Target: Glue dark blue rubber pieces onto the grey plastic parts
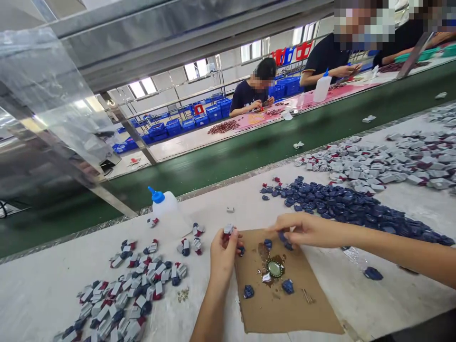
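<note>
My left hand (pixel 223 252) is closed on a small grey-and-red part (pixel 228 230), held above the left edge of a brown cardboard sheet (pixel 285 308). My right hand (pixel 302 230) pinches a small dark blue piece (pixel 282 236) over the sheet's top edge. On the cardboard lie a little green-centred glue cap (pixel 275 268) in a stain, plus loose blue pieces (pixel 288 286).
Finished grey, red and blue parts (pixel 131 289) are heaped at the left. A blue-piece pile (pixel 349 206) and a grey-part pile (pixel 384 164) lie to the right. A white glue bottle (pixel 164 203) stands by the green conveyor belt (pixel 228 159). Other people work across it.
</note>
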Demonstrator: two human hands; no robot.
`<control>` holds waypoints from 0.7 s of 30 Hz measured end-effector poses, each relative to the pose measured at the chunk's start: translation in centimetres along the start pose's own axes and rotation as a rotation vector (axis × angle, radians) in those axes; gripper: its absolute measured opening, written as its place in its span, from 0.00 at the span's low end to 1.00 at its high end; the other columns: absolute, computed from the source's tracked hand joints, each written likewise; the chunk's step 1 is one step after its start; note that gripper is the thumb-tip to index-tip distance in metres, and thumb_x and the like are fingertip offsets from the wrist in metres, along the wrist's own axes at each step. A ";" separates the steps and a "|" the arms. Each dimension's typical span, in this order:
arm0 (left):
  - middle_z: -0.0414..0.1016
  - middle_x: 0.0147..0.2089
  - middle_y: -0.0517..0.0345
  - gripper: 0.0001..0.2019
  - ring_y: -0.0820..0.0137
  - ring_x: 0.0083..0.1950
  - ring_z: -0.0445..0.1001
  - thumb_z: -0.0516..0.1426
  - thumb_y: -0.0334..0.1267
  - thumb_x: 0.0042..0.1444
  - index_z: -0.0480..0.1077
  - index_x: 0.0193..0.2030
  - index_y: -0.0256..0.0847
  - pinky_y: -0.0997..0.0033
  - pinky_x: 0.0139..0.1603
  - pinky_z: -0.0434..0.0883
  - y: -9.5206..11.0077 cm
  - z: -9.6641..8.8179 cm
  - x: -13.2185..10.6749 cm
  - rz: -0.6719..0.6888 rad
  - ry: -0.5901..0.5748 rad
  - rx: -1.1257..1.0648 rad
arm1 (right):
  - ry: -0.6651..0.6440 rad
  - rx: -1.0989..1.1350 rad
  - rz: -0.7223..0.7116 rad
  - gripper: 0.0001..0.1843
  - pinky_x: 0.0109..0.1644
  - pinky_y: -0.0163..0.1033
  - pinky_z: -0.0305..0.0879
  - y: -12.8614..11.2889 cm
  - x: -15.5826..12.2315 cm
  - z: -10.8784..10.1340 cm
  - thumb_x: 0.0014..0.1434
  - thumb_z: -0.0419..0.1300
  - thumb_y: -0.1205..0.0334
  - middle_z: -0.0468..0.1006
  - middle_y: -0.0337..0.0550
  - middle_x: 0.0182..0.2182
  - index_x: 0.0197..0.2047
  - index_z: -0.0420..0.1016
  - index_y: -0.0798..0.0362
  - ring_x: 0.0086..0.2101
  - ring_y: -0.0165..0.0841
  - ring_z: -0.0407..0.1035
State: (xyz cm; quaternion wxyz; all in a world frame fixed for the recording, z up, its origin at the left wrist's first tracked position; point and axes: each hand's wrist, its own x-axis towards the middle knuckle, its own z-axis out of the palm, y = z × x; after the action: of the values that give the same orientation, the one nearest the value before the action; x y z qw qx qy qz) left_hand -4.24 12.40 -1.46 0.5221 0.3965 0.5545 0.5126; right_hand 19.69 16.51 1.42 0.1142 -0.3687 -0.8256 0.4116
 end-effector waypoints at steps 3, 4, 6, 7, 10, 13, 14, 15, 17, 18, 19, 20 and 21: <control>0.76 0.31 0.56 0.20 0.75 0.27 0.71 0.64 0.53 0.43 0.72 0.34 0.36 0.78 0.24 0.67 0.2 0.1 -0.2 0.004 -0.012 -0.005 | -0.096 0.514 0.119 0.20 0.35 0.36 0.72 -1.3 -1.0 1.6 0.57 0.57 0.50 0.72 0.45 0.36 0.46 0.77 0.55 0.29 0.27 0.70; 0.76 0.31 0.55 0.20 0.75 0.27 0.71 0.64 0.52 0.44 0.72 0.34 0.36 0.78 0.24 0.67 0.2 0.1 -0.3 0.007 -0.018 -0.007 | -0.085 0.611 0.167 0.20 0.34 0.35 0.72 -1.5 -1.1 1.9 0.55 0.60 0.48 0.72 0.43 0.33 0.43 0.78 0.55 0.29 0.27 0.69; 0.76 0.31 0.55 0.19 0.75 0.27 0.72 0.63 0.51 0.45 0.72 0.35 0.35 0.79 0.24 0.67 0.3 0.2 -0.5 0.011 -0.025 -0.013 | -0.045 0.738 0.243 0.21 0.34 0.34 0.71 -1.8 -1.1 2.2 0.49 0.66 0.48 0.71 0.39 0.28 0.41 0.77 0.55 0.28 0.26 0.68; 0.76 0.31 0.55 0.19 0.75 0.27 0.72 0.63 0.50 0.45 0.72 0.36 0.35 0.79 0.24 0.67 0.3 0.2 -0.5 0.013 -0.027 -0.016 | -0.032 0.777 0.266 0.22 0.34 0.34 0.71 -1.8 -1.0 2.3 0.47 0.68 0.49 0.71 0.38 0.27 0.41 0.77 0.54 0.27 0.26 0.68; 0.76 0.31 0.55 0.18 0.75 0.27 0.72 0.63 0.50 0.46 0.72 0.36 0.35 0.79 0.24 0.67 0.3 0.3 -0.6 0.016 -0.024 -0.030 | -0.055 0.776 0.268 0.24 0.35 0.36 0.72 -1.8 -0.9 2.5 0.44 0.69 0.50 0.72 0.36 0.26 0.42 0.75 0.53 0.27 0.27 0.69; 0.76 0.30 0.56 0.18 0.75 0.27 0.71 0.63 0.50 0.46 0.72 0.35 0.36 0.79 0.24 0.67 0.2 0.3 -0.6 0.018 -0.022 -0.045 | -0.020 0.450 0.120 0.22 0.34 0.39 0.71 -1.5 -0.9 3.1 0.53 0.61 0.46 0.74 0.41 0.28 0.45 0.74 0.53 0.27 0.31 0.70; 0.75 0.30 0.56 0.17 0.75 0.27 0.71 0.63 0.49 0.46 0.72 0.34 0.36 0.79 0.24 0.67 0.2 0.3 -0.6 0.018 -0.024 -0.050 | 0.024 0.247 0.023 0.21 0.34 0.39 0.70 -1.3 -0.9 3.4 0.58 0.57 0.46 0.76 0.43 0.29 0.46 0.74 0.54 0.29 0.32 0.71; 0.75 0.30 0.56 0.17 0.75 0.27 0.71 0.63 0.49 0.46 0.72 0.34 0.36 0.79 0.24 0.67 0.2 0.3 -0.6 0.017 -0.026 -0.056 | 0.071 0.043 -0.077 0.21 0.34 0.39 0.69 -1.1 -0.9 3.6 0.61 0.52 0.46 0.76 0.45 0.31 0.45 0.75 0.54 0.30 0.33 0.71; 0.75 0.31 0.56 0.16 0.75 0.27 0.71 0.63 0.48 0.46 0.73 0.34 0.36 0.79 0.24 0.68 0.2 0.3 -0.7 0.013 -0.033 -0.068 | 0.140 -0.253 -0.225 0.24 0.36 0.40 0.67 -0.6 -0.8 4.2 0.66 0.44 0.47 0.76 0.48 0.34 0.44 0.75 0.54 0.33 0.34 0.71; 0.76 0.31 0.56 0.16 0.74 0.28 0.72 0.64 0.48 0.46 0.73 0.35 0.36 0.78 0.25 0.68 0.2 0.3 -0.7 0.011 -0.038 -0.077 | 0.160 -0.337 -0.274 0.26 0.36 0.40 0.66 -0.5 -0.7 4.5 0.67 0.42 0.48 0.75 0.49 0.34 0.43 0.75 0.54 0.34 0.35 0.70; 0.76 0.33 0.56 0.16 0.73 0.30 0.72 0.64 0.48 0.46 0.74 0.35 0.37 0.78 0.26 0.69 0.3 0.3 -0.8 0.009 -0.047 -0.087 | 0.173 -0.392 -0.312 0.27 0.36 0.40 0.65 -0.4 -0.7 4.7 0.67 0.40 0.48 0.75 0.49 0.35 0.42 0.75 0.54 0.33 0.35 0.69; 0.76 0.35 0.55 0.16 0.72 0.33 0.73 0.65 0.47 0.45 0.74 0.35 0.37 0.77 0.27 0.70 0.4 0.3 -0.9 0.008 -0.057 -0.098 | 0.174 -0.445 -0.345 0.27 0.34 0.40 0.64 -0.4 -0.6 4.9 0.68 0.38 0.49 0.75 0.49 0.34 0.42 0.74 0.54 0.32 0.34 0.69; 0.76 0.36 0.55 0.15 0.71 0.35 0.73 0.65 0.46 0.44 0.75 0.36 0.38 0.77 0.28 0.71 0.5 0.3 -1.0 0.006 -0.068 -0.110 | 0.169 -0.521 -0.387 0.27 0.33 0.39 0.63 -0.5 -0.6 5.0 0.69 0.37 0.52 0.75 0.49 0.34 0.42 0.74 0.54 0.31 0.33 0.68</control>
State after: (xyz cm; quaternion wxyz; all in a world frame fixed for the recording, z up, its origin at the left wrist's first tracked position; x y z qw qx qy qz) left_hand -3.86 11.52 -0.81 0.5602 0.3859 0.5062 0.5300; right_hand 17.40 12.91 -1.30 0.1601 -0.2545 -0.9455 0.1252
